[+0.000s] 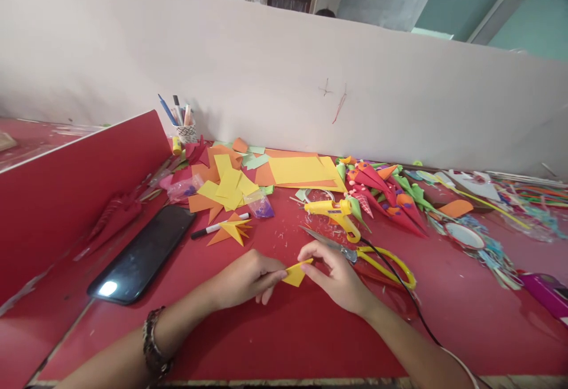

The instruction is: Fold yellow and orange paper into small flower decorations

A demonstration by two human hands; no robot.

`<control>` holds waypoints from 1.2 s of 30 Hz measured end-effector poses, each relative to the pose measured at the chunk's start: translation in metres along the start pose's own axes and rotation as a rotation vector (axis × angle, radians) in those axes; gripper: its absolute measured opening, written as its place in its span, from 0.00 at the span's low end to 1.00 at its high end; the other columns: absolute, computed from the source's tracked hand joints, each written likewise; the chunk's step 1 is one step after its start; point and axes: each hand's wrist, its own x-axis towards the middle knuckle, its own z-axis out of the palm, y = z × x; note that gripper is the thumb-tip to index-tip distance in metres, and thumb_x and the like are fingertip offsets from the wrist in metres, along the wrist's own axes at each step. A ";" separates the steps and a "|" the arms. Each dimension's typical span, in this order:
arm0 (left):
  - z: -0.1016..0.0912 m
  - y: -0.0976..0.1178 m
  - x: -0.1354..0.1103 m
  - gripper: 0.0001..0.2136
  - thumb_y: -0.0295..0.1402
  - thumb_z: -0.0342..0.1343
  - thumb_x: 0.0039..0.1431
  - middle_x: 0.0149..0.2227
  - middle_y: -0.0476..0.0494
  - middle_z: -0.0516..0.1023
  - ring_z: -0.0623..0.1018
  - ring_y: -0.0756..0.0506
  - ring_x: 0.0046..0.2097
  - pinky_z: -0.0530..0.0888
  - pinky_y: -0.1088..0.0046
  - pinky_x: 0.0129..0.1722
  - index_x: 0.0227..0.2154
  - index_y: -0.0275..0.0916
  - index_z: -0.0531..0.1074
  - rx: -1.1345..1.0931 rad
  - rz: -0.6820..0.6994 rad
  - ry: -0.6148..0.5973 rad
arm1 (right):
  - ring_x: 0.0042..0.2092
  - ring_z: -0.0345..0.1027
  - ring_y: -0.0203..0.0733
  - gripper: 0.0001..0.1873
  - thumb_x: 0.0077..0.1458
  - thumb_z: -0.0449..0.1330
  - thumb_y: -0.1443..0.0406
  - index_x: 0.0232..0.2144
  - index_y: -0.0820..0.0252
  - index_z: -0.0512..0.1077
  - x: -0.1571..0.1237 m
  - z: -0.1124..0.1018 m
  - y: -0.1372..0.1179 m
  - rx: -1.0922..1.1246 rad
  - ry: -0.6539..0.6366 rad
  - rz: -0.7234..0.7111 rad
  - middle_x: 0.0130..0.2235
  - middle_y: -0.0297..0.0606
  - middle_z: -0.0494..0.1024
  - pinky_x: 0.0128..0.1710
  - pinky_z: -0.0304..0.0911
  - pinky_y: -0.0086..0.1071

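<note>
A small piece of yellow paper [294, 275], folded along its upper edge, is pinched between my two hands above the red table. My left hand [248, 277] grips its left corner with thumb and fingers. At the upper right corner, my right hand [336, 276] holds it between thumb and fingertips. Just beyond my right hand lie scissors [386, 260] with yellow handles and a yellow glue gun [332, 212]. Folded yellow and orange paper points [231, 230] rest beyond my left hand, against a black-and-white marker [219, 226].
A black phone [144, 253] lies at left by a red divider [84, 199]. Yellow and orange paper sheets [297, 170] are piled at the back, near a pen cup [186, 133]. Red and green paper cones [390, 193] crowd the back right. The glue gun's cord [412, 300] runs past my right forearm.
</note>
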 end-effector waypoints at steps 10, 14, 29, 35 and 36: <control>-0.057 -0.015 -0.013 0.16 0.40 0.40 0.59 0.30 0.46 0.74 0.72 0.50 0.29 0.63 0.77 0.28 0.31 0.37 0.70 0.637 -0.294 0.746 | 0.35 0.65 0.35 0.05 0.54 0.52 0.65 0.33 0.57 0.66 0.004 0.001 0.009 -0.048 0.040 0.073 0.34 0.34 0.71 0.35 0.62 0.28; -0.067 -0.026 -0.016 0.17 0.45 0.42 0.57 0.39 0.43 0.73 0.74 0.45 0.37 0.65 0.75 0.29 0.37 0.40 0.70 0.833 -0.486 0.534 | 0.36 0.65 0.36 0.04 0.53 0.52 0.66 0.31 0.58 0.68 0.004 0.000 0.006 -0.082 -0.050 0.040 0.33 0.35 0.72 0.36 0.62 0.29; -0.064 -0.018 -0.027 0.25 0.44 0.53 0.49 0.49 0.42 0.65 0.72 0.43 0.41 0.68 0.68 0.39 0.51 0.46 0.61 0.713 -0.268 0.167 | 0.34 0.62 0.32 0.03 0.53 0.53 0.69 0.28 0.59 0.66 0.002 -0.002 0.003 -0.187 -0.180 -0.088 0.35 0.34 0.66 0.35 0.60 0.27; -0.064 -0.017 -0.044 0.26 0.46 0.57 0.45 0.51 0.43 0.66 0.70 0.41 0.47 0.66 0.68 0.45 0.48 0.47 0.64 0.716 -0.208 0.090 | 0.32 0.60 0.32 0.04 0.54 0.50 0.69 0.28 0.59 0.63 0.002 -0.001 0.005 -0.195 -0.172 -0.070 0.34 0.34 0.66 0.32 0.58 0.27; -0.064 -0.019 -0.047 0.27 0.46 0.57 0.44 0.52 0.43 0.66 0.69 0.40 0.48 0.66 0.68 0.45 0.49 0.47 0.64 0.729 -0.197 0.087 | 0.32 0.60 0.32 0.04 0.55 0.50 0.69 0.28 0.59 0.63 0.002 -0.001 0.004 -0.199 -0.177 -0.064 0.34 0.34 0.66 0.32 0.58 0.27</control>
